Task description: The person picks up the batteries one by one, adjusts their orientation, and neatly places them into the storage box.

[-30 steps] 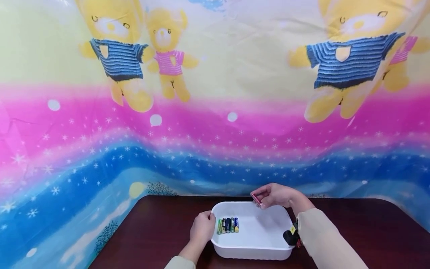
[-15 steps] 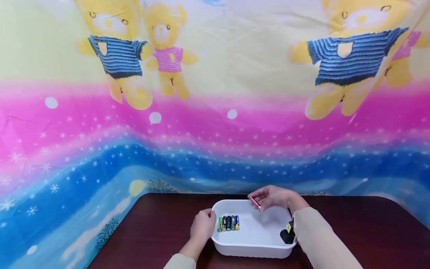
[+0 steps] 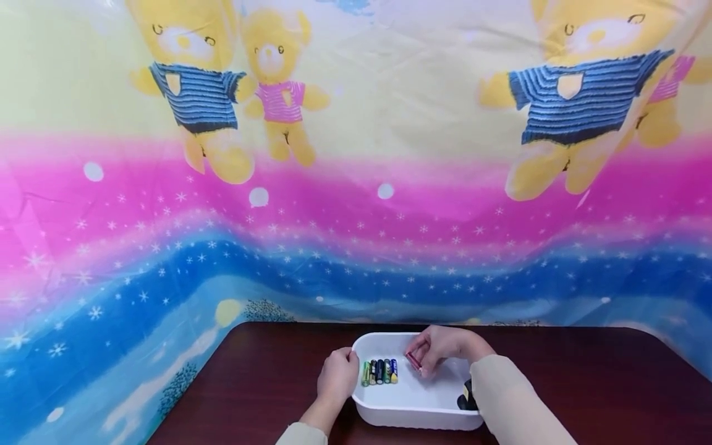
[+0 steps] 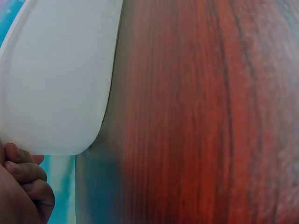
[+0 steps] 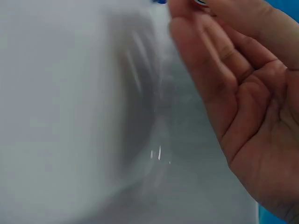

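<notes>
The left hand (image 3: 337, 375) grips the left rim of a white tray (image 3: 419, 418); in the left wrist view its curled fingers (image 4: 29, 179) are at the corner of the tray (image 4: 56, 84). The right hand (image 3: 445, 346) pinches a red battery (image 3: 413, 361) between thumb and fingers, tilted, over the middle of the tray. In the right wrist view the right hand (image 5: 247, 93) hides most of that battery. Several batteries (image 3: 380, 371) lie side by side inside the tray near its left wall, the rightmost one blue and yellow.
A black object (image 3: 466, 397) with a yellow patch is at the tray's right end, partly hidden by the right sleeve (image 3: 514, 395). The tray stands on a dark reddish-brown table (image 3: 612, 383). Behind it hangs a bear-patterned cloth (image 3: 356, 235).
The right hand has moved down and slightly left with the red battery, from the tray's far rim to over its middle. The left hand keeps its grip on the rim.
</notes>
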`<state>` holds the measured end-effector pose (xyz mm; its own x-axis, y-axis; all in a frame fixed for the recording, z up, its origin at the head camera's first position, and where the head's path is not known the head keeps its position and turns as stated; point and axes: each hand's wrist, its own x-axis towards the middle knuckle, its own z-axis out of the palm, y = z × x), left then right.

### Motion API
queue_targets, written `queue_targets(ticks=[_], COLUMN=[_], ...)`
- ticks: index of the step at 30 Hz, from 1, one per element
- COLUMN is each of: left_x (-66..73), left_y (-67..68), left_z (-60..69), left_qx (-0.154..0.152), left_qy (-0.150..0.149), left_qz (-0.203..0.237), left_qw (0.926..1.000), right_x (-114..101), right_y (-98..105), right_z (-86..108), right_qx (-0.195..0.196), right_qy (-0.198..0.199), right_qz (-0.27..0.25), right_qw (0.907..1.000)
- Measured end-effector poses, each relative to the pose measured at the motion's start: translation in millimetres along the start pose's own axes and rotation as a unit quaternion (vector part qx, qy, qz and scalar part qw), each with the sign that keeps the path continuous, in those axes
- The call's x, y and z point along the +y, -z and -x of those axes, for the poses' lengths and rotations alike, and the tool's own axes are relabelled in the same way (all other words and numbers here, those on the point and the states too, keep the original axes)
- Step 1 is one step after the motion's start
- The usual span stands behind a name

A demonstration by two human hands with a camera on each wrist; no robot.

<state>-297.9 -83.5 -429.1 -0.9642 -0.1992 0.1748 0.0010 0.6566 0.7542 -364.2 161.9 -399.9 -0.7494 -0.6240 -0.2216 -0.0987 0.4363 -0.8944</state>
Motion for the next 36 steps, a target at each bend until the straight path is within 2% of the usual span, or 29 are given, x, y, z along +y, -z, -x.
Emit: queue_targets(ticks=[3, 6, 10, 15, 18, 23, 36], left_x=[0.4, 1.1, 0.7, 0.3, 0.6, 1.3, 0.9], left_y=[-1.2, -1.8, -1.2, -0.9, -0.9, -1.1, -1.1], left_z=[0.6, 0.2, 0.3, 1.5, 2.2, 2.4, 2.4], left_qx=[0.000, 0.003, 0.002, 0.000, -0.002, -0.006, -0.007], left_qy=[-0.001, -0.002, -0.003, -0.001, -0.001, 0.002, -0.004], left_qz=[-0.001, -0.001, -0.002, -0.002, 0.000, 0.007, 0.007], left_qw=[1.0000, 1.0000, 1.0000, 1.0000, 1.0000, 1.0000, 0.9999], right_x=[1.8, 3.4, 3.3, -0.5, -0.9, -0.7, 1.1], right_y=[-7.2, -13.2, -23.4, -34.2, -36.6, -36.8, -34.5], right_z=[-5.3, -12.1, -19.3, -22.0, -21.8, -21.9, -23.5], right_qx=[0.031, 0.053, 0.050, 0.035, 0.043, 0.052, 0.043], right_qy=[-0.009, 0.005, 0.023, 0.035, 0.033, 0.031, 0.028], right_qz=[0.050, 0.109, 0.138, 0.150, 0.157, 0.160, 0.161], right_qw=[0.9982, 0.9926, 0.9890, 0.9874, 0.9860, 0.9853, 0.9857])
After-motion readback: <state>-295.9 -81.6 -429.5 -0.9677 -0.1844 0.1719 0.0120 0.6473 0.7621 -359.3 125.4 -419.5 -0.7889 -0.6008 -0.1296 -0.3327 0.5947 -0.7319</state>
